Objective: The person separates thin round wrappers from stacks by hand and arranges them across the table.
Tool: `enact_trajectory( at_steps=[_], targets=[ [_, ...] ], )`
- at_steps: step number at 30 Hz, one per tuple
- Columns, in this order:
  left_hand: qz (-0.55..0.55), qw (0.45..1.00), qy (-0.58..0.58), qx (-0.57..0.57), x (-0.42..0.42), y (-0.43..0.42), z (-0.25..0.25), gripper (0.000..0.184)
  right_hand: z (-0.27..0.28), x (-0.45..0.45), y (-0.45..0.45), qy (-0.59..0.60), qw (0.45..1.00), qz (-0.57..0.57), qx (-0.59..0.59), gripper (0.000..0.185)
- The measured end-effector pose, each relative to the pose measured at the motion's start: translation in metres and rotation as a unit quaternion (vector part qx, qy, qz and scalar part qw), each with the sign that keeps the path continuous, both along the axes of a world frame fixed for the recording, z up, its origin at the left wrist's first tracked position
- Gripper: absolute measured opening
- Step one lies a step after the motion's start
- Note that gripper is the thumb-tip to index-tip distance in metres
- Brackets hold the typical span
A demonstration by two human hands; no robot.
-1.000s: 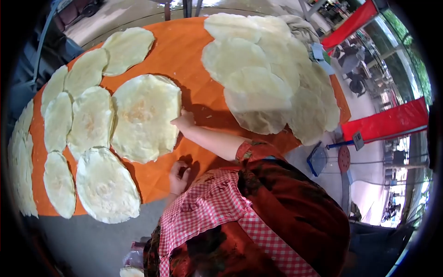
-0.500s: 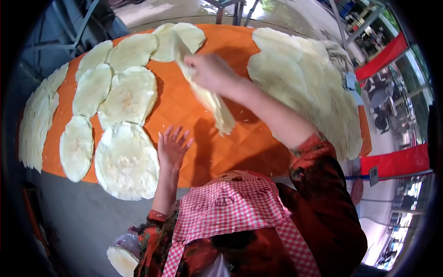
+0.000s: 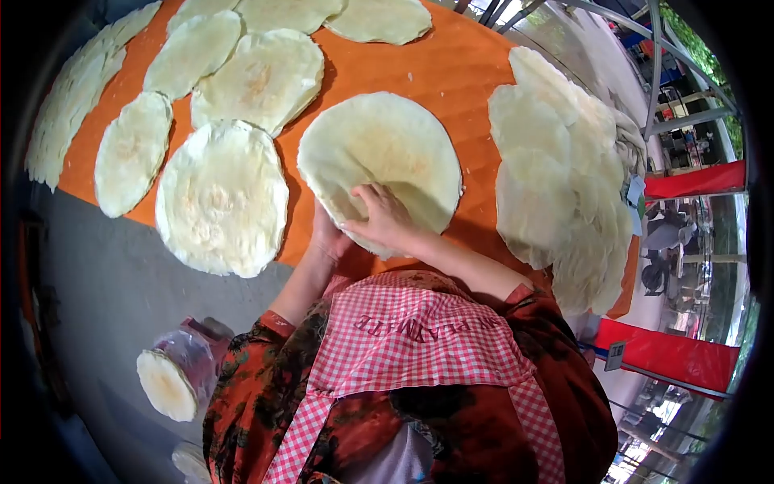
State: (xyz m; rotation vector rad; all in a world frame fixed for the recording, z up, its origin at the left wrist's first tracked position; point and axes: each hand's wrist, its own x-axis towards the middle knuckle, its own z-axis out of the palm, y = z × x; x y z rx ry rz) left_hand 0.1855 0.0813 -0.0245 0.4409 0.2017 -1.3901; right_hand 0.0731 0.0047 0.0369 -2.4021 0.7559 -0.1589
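Note:
A large round, thin flatbread [image 3: 403, 145] with pale brown patches lies before me at the middle of the orange tabletop [image 3: 476, 194]. Its near left part dips and creases around my hands. My left hand [image 3: 326, 236] is at the near left edge of this bread, its fingers hidden beneath it. My right hand [image 3: 385, 219] rests on the upper face close to that edge, fingers bent and thumb toward the left hand; it appears to pinch the bread. Left of it, another flatbread [image 3: 222, 198] with a ruffled rim lies flat by the table edge.
More flatbreads [image 3: 262, 81] are spread over the left and far side. Overlapping flatbreads form a wide layer [image 3: 556, 177] on the right, and another row [image 3: 85, 89] runs along the far left. A plastic-wrapped stack of flatbreads [image 3: 167, 385] is low at the left.
The folded, hanging flatbread in my right hand is now spread open on the table. My right hand has come down close to my left, which has moved to the bread's edge. The view has shifted.

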Motion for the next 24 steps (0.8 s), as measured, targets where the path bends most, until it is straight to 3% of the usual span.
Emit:
enact_trajectory(
  at_steps=[4,10,13,16,19,20,21,24],
  targets=[
    [0.0,0.999,0.001,-0.037,-0.003,0.002,0.016,0.074,0.0,0.004,0.001,-0.03,0.998,0.04,-0.038,0.041],
    [-0.002,0.999,0.005,-0.049,0.0,0.007,0.017,0.084,0.011,-0.002,-0.013,-0.05,0.998,0.024,0.022,0.021],
    [-0.006,0.996,0.023,-0.081,-0.001,0.017,0.025,0.073,0.008,-0.004,-0.015,-0.051,0.998,0.012,0.043,0.018],
    [-0.018,0.999,0.025,-0.038,-0.002,0.029,0.013,0.051,-0.008,-0.006,-0.025,-0.059,0.986,-0.056,0.148,0.018],
    [-0.074,0.988,-0.127,0.042,-0.004,0.034,-0.004,0.044,0.002,-0.007,-0.024,-0.015,0.985,-0.054,0.161,0.016],
    [-0.053,0.99,-0.122,0.05,-0.006,0.033,-0.009,0.044,0.008,-0.007,-0.021,0.005,0.987,-0.051,0.155,0.015],
    [-0.032,0.991,-0.119,0.057,-0.009,0.031,-0.012,0.045,-0.003,-0.009,-0.013,-0.067,0.997,-0.015,0.043,0.014],
    [0.006,0.984,-0.144,0.104,-0.014,0.027,-0.008,0.046,0.002,-0.011,0.017,-0.076,0.986,0.027,-0.146,0.012]
  ],
)
